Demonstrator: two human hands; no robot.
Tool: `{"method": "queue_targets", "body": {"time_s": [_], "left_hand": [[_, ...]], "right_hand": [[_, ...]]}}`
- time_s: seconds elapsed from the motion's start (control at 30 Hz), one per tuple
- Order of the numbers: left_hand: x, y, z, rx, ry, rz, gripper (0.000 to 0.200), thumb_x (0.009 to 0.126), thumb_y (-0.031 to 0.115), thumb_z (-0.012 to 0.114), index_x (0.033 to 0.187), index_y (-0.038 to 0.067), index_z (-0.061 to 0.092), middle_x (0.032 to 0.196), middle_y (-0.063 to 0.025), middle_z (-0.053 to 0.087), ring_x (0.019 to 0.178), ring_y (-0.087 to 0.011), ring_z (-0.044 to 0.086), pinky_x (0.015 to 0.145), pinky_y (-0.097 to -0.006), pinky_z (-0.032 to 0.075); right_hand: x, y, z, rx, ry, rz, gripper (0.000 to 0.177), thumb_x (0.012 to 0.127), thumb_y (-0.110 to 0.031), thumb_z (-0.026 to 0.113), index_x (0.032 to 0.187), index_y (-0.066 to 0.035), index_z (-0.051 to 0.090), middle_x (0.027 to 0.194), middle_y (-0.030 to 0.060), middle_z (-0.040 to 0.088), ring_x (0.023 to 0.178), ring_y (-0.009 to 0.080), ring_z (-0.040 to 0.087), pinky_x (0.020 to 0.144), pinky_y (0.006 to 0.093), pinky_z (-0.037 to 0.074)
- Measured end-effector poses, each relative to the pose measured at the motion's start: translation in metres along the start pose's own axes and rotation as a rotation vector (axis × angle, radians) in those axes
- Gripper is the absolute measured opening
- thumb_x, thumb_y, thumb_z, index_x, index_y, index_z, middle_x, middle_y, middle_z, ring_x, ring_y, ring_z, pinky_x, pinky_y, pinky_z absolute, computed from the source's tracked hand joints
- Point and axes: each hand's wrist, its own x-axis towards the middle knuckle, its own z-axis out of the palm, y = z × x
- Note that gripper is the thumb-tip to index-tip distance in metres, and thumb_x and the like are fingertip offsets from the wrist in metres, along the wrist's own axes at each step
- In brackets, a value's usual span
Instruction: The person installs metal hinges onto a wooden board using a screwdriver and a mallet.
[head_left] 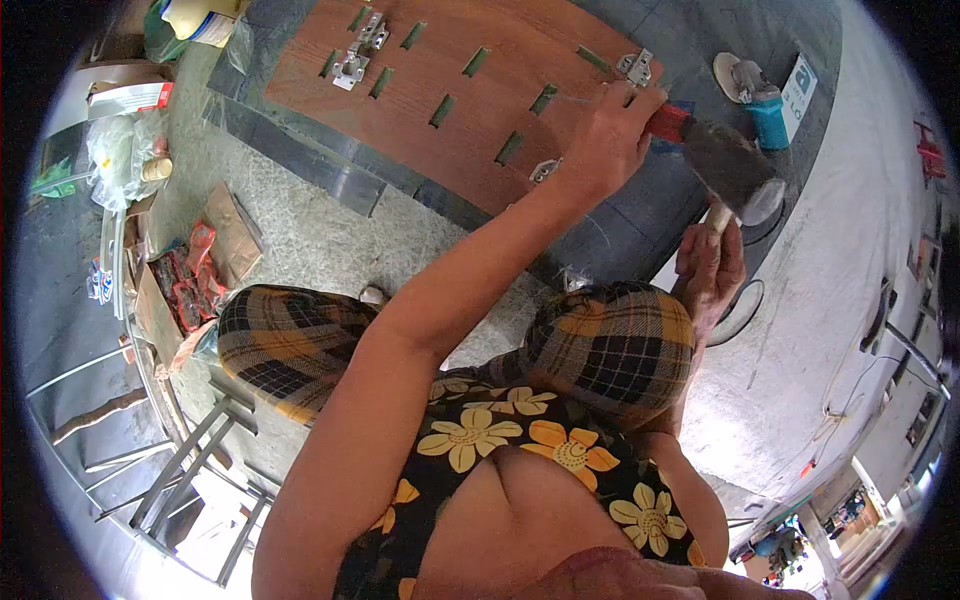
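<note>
Left hand point(610, 135), grip closed on a red-handled tool point(668, 122), works at the wooden panel point(440, 60), 12 o'clock; right hand point(710, 270) holds a hammer point(735, 165) raised at 2 o'clock. Striking likely needs square aim.

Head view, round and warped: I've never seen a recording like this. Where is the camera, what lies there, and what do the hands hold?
There is no machine here. A person wears a camera on the head, looking down past their own chest and knees, and its wide lens bends the picture into a circle. This is the only view. The person sits over a brown board that lies on a dark slab on the floor. The board has rows of narrow slots, and metal hinges lie on it. The left hand grips a red-handled tool, probably a chisel, pointed at the board. The right hand holds a hammer by its wooden handle, with the head right at the tool's end. Bags lie to the left.
</note>
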Motion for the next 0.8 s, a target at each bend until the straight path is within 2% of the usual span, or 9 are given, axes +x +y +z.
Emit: {"method": "queue_targets", "body": {"time_s": [0.1, 0.2, 0.4, 0.6, 0.8], "left_hand": [[-0.001, 0.001, -0.001, -0.025, -0.013, -0.031, 0.054, 0.073, -0.002, 0.070, 0.124, 0.007, 0.056, 0.108, -0.0206, 0.060, 0.098, -0.0423, 0.059, 0.086, -0.0469, 0.049], [0.000, 0.000, -0.001, -0.022, -0.040, -0.049, 0.054, 0.072, -0.002, 0.071, 0.124, 0.006, 0.056, 0.108, -0.0212, 0.059, 0.098, -0.0426, 0.059, 0.087, -0.0472, 0.049], [-0.001, 0.004, -0.005, -0.023, -0.027, -0.043, 0.053, 0.073, -0.001, 0.071, 0.123, 0.005, 0.055, 0.106, -0.0224, 0.060, 0.098, -0.0427, 0.059, 0.086, -0.0484, 0.048], [-0.002, 0.002, -0.006, 0.002, 0.001, -0.043, 0.052, 0.073, 0.001, 0.071, 0.123, 0.004, 0.055, 0.105, -0.0221, 0.061, 0.098, -0.0418, 0.059, 0.085, -0.0482, 0.048], [-0.001, 0.003, -0.010, -0.035, 0.007, -0.061, 0.053, 0.073, 0.002, 0.071, 0.123, 0.002, 0.054, 0.103, -0.0237, 0.061, 0.095, -0.0421, 0.059, 0.084, -0.0478, 0.048]], "right_hand": [[-0.005, -0.004, 0.003, 0.062, 0.021, 0.028, 0.029, 0.100, -0.029, 0.055, 0.103, -0.001, 0.059, 0.070, 0.0011, 0.053, 0.056, 0.0053, 0.042, 0.048, 0.0229, 0.033], [0.000, 0.006, -0.007, 0.043, -0.095, -0.004, 0.031, 0.100, -0.032, 0.054, 0.103, -0.002, 0.060, 0.071, 0.0017, 0.054, 0.056, 0.0055, 0.043, 0.049, 0.0222, 0.034], [-0.001, 0.002, -0.009, 0.011, -0.110, -0.009, 0.030, 0.101, -0.032, 0.053, 0.102, -0.003, 0.059, 0.071, 0.0011, 0.054, 0.055, 0.0046, 0.043, 0.048, 0.0208, 0.034], [0.000, 0.000, -0.001, 0.029, -0.070, -0.013, 0.030, 0.101, -0.033, 0.052, 0.098, -0.003, 0.058, 0.068, 0.0004, 0.051, 0.055, 0.0050, 0.041, 0.048, 0.0217, 0.032], [0.004, -0.005, 0.000, -0.006, -0.128, -0.059, 0.030, 0.101, -0.033, 0.053, 0.095, -0.005, 0.058, 0.065, 0.0001, 0.049, 0.054, 0.0056, 0.039, 0.047, 0.0234, 0.031]]}}
